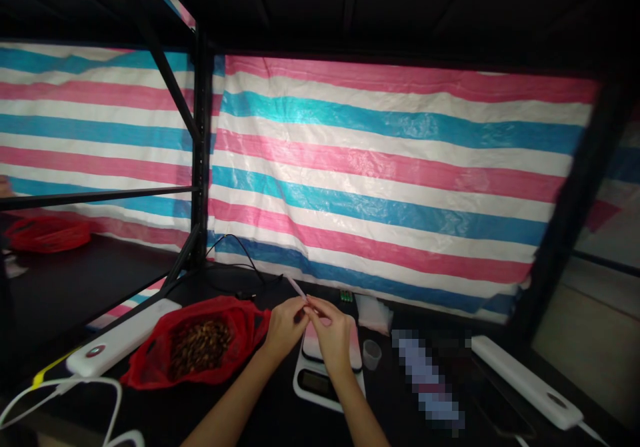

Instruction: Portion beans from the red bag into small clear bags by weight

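Note:
My left hand [285, 327] and my right hand [334, 337] meet above a small white kitchen scale [320, 380] on the black table. Both pinch a thin pale stick-like piece [296, 287] that slants up to the left from my fingertips. The fingers of both hands are closed around it. A red mesh bag [197, 347] full of brown nut-like pieces lies just left of my left hand. A small clear plastic cup [371, 353] stands right of the scale.
A white bar-shaped device [120, 343] lies at the left with white cables [60, 393] near it, and another white device [525, 380] at the right. A striped pink, blue and white tarp [390, 180] hangs behind. Black shelf posts [201, 153] stand at left. Another red bag [47, 233] lies far left.

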Demonstrator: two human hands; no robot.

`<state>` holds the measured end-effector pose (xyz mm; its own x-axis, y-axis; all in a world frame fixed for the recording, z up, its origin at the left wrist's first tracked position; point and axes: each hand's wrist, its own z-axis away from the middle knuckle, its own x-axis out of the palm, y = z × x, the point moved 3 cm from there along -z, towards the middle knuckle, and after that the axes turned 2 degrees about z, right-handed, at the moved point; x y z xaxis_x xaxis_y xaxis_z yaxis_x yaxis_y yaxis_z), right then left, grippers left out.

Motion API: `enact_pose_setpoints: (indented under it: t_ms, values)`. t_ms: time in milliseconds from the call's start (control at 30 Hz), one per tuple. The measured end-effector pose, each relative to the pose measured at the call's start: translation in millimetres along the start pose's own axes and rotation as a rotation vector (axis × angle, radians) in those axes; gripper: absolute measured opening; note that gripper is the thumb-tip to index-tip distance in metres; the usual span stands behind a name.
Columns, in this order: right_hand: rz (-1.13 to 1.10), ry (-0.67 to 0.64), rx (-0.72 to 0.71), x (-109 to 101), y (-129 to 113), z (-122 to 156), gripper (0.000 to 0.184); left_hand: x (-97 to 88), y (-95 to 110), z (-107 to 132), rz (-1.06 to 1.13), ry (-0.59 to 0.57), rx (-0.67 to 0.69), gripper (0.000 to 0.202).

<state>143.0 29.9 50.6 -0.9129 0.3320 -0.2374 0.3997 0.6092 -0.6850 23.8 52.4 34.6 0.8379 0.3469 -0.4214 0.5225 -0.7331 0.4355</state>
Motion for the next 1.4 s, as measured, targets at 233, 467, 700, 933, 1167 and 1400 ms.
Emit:
enact_pose_setpoints:
  t_ms: [233,467,700,933,1167,1400]
  values:
    - [-0.103,0.046,0.102,5,18,1,0.02,3.1,9,2,-0.2,-0.063,0.027,0.018]
    - [-0.131,0.025,0.088,3,13,-1,0.018,2.4,5,1,-0.138,-0.098,0.03,0.019]
    - [-0.254,0.006,0.193,-1,23,-7,0.011,1.8,6,-1,-0.046,-0.101,-0.037,0.024]
    - [-0.226,0.007,0.179,-5,27,-9,0.013,1.5,9,-3,0.034,-0.184,-0.019,0.028]
    - [-0.182,-0.007,0.172,-4,29,-9,0.019,2.4,7,-2,0.019,-0.214,-0.039,0.027]
    - [-0.108,-0.012,0.148,-4,32,-8,0.014,6.1,5,-1,-0.006,-0.228,-0.042,0.014]
